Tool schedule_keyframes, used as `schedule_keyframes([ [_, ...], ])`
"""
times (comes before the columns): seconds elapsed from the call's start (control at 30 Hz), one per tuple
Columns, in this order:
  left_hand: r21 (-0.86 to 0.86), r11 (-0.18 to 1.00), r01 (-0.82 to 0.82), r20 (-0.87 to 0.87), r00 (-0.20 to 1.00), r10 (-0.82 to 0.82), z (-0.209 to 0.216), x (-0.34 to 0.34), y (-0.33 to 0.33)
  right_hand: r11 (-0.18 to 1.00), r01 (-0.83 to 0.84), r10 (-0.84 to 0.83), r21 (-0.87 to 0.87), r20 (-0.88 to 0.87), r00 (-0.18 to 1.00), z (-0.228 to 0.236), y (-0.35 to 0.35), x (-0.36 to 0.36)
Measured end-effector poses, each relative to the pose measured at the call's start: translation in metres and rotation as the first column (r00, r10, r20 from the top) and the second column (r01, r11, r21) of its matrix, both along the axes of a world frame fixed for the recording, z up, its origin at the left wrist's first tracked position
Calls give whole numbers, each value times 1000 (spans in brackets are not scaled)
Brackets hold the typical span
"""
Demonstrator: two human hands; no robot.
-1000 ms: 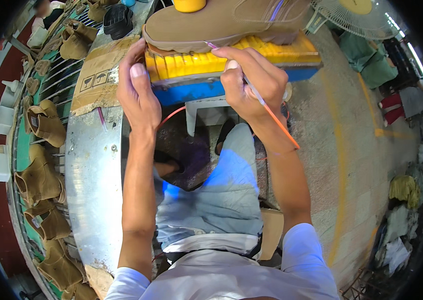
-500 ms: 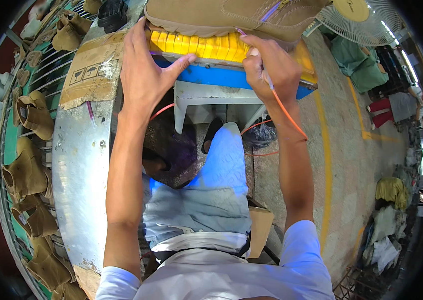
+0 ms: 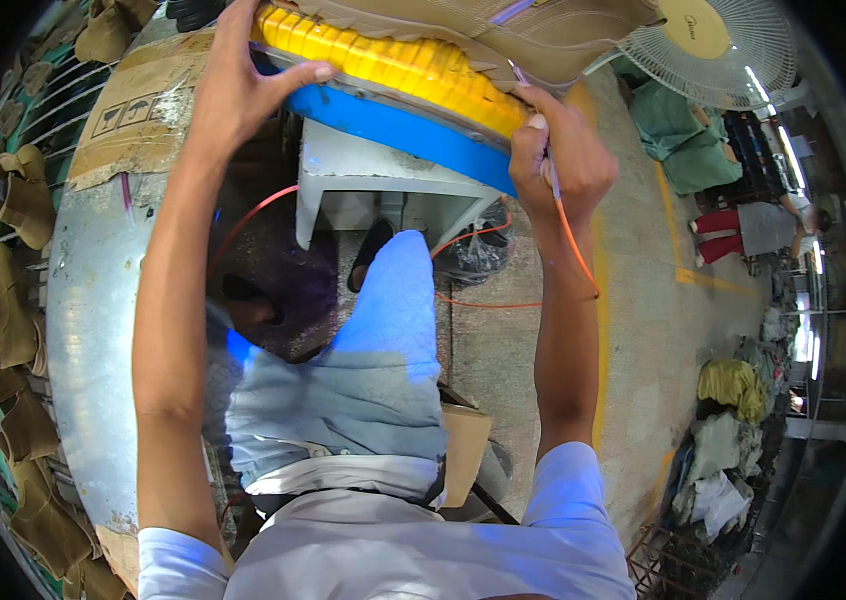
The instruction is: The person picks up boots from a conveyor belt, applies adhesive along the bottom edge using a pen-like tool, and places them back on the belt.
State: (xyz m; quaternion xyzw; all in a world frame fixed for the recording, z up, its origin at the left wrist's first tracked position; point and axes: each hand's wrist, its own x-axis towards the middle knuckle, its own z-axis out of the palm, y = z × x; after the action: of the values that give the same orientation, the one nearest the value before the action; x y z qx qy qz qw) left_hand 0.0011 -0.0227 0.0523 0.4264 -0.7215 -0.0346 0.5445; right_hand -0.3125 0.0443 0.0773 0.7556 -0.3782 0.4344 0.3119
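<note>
A tan boot (image 3: pixel 543 25) with a ridged yellow sole (image 3: pixel 393 65) lies on its side on a blue pad (image 3: pixel 403 130) atop a grey stand (image 3: pixel 383 185). My left hand (image 3: pixel 243 85) presses on the yellow sole at its left end, fingers spread. My right hand (image 3: pixel 563 155) grips a thin orange-handled brush (image 3: pixel 568 230), its tip touching the seam between sole and upper at the boot's right part.
A metal table (image 3: pixel 93 330) runs along the left with a cardboard sheet (image 3: pixel 138 115) on it. Several tan boot uppers (image 3: pixel 3 320) hang on a rack beyond it. A white fan (image 3: pixel 713 45) stands top right. Cloth piles (image 3: pixel 728 440) lie on the concrete floor at right.
The boot and pad sit higher and more tilted in view. My left hand slid onto the yellow sole's left end. My right hand with the brush moved right along the seam.
</note>
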Motion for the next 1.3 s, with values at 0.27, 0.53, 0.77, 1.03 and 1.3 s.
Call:
schedule_keyframes([
  [0.27,-400,916,-37,30,998,53,-26,-75,26,982,73,-78,176,21,997,35,49,12],
  [0.53,-204,952,230,27,973,-229,-42,-131,132,967,-16,-6,256,84,996,49,53,21],
  [0.77,-236,957,167,66,986,-156,-48,-93,129,936,-229,154,268,272,950,38,53,22],
  [1.03,-324,935,142,-36,986,-162,-60,-59,97,932,-332,251,149,397,883,18,42,30],
  [1.3,-318,924,212,-183,943,-279,-72,-22,46,945,-325,284,46,382,880,0,23,48],
])
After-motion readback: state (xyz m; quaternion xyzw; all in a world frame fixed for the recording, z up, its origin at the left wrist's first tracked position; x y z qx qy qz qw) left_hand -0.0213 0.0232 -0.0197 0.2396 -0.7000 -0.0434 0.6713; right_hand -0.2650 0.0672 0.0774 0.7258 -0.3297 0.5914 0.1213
